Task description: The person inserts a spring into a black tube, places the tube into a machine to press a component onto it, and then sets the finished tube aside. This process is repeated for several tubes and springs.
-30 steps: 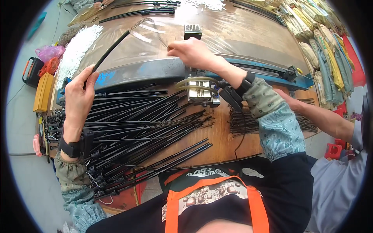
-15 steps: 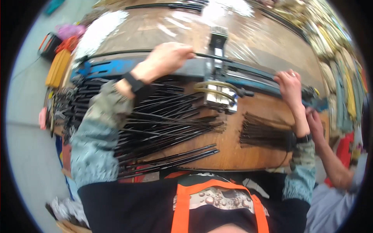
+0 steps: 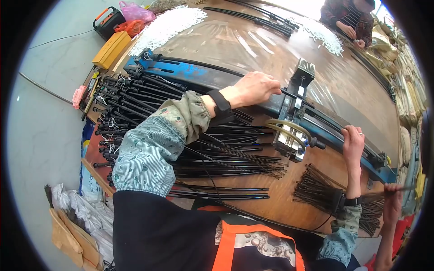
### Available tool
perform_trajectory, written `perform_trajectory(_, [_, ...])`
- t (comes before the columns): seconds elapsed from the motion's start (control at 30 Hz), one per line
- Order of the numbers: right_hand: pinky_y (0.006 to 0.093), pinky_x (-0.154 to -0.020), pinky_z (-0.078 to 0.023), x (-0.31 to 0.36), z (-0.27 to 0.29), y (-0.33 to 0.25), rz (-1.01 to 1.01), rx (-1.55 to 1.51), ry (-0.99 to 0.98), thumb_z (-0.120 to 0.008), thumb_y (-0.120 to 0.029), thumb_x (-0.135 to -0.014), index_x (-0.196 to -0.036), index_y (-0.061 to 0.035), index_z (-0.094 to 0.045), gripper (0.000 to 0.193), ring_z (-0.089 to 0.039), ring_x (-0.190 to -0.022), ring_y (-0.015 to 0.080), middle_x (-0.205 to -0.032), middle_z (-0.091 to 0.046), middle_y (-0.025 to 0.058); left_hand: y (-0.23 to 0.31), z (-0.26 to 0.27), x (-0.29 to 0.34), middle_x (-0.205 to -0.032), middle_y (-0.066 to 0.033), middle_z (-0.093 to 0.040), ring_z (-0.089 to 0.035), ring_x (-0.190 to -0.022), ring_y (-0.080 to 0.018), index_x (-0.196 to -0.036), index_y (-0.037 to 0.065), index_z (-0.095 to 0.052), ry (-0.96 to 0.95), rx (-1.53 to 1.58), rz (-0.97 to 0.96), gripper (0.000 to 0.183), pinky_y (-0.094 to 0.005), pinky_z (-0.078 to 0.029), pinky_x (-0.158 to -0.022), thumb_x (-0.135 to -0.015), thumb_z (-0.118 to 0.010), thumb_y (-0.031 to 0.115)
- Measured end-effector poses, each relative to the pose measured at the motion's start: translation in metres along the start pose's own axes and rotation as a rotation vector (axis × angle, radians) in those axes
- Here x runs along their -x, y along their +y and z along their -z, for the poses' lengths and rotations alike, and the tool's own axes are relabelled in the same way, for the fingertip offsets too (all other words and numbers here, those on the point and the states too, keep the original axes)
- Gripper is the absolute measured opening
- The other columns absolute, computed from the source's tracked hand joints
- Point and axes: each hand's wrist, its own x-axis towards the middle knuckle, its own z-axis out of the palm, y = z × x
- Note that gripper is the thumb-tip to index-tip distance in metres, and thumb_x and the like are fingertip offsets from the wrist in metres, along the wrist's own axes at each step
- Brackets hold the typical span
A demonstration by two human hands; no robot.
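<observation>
A long black tube [image 3: 203, 67] lies along the blue metal jig [image 3: 181, 70]. My left hand [image 3: 255, 88] has its fingers closed around the tube, just left of the clamp unit [image 3: 291, 124] that straddles the jig. From the clamp's right side a long thin dark spring [image 3: 323, 115] runs in line with the tube. My right hand [image 3: 353, 142] pinches along that line with fingers together; its fingers partly hide what they grip. Beside my right wrist lies a bundle of thin dark springs [image 3: 314, 185].
Many black rods with cords [image 3: 131, 99] cover the left side of the table. White small pieces [image 3: 174, 27] are heaped at the back. A co-worker's hand [image 3: 392, 198] holds thin dark strands at right. Another person [image 3: 348, 20] sits far right. Stacked sacks [image 3: 407, 95] line the right edge.
My view has swung left, so everything sits further right and turned. My left hand is now closer to the clamp. A co-worker's hand at right has lifted with thin dark strands.
</observation>
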Motion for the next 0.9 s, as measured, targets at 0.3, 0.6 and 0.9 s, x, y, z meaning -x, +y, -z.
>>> perform_trajectory(0.3, [0.0374, -0.086, -0.044, 0.015, -0.001, 0.006, -0.021, 0.028, 0.041, -0.064, -0.009, -0.090, -0.095, -0.0050, -0.064, 0.007, -0.061, -0.094, 0.0276, -0.091, -0.067, 0.0097, 0.002, 0.002, -0.002, -0.077, -0.0139, -0.065, -0.064, -0.074, -0.0372, -0.085, 0.007, -0.060, -0.083, -0.098, 0.049, 0.019, -0.0464, -0.050, -0.062, -0.095, -0.059, 0.023])
perform_trajectory(0.6, [0.0376, -0.095, -0.038, 0.049, 0.007, -0.076, 0.075, -0.009, 0.137, -0.071, -0.012, -0.086, -0.123, -0.0063, -0.064, 0.038, -0.062, -0.108, 0.0238, -0.113, -0.070, 0.0079, 0.012, -0.006, -0.011, -0.079, -0.0179, -0.066, -0.064, -0.075, -0.0408, -0.087, 0.010, -0.059, -0.133, -0.200, 0.158, 0.016, -0.0498, -0.050, -0.062, -0.095, -0.057, 0.023])
perform_trajectory(0.9, [0.0357, -0.078, -0.047, 0.056, -0.021, -0.079, -0.044, -0.373, 0.042, -0.067, -0.013, -0.091, -0.113, -0.0034, -0.065, 0.024, -0.062, -0.090, 0.0267, -0.096, -0.069, 0.0107, 0.016, -0.011, -0.006, -0.075, -0.0143, -0.067, -0.066, -0.075, -0.0382, -0.089, 0.014, -0.060, -0.134, -0.270, 0.154, 0.016, -0.0494, -0.051, -0.063, -0.096, -0.056, 0.028])
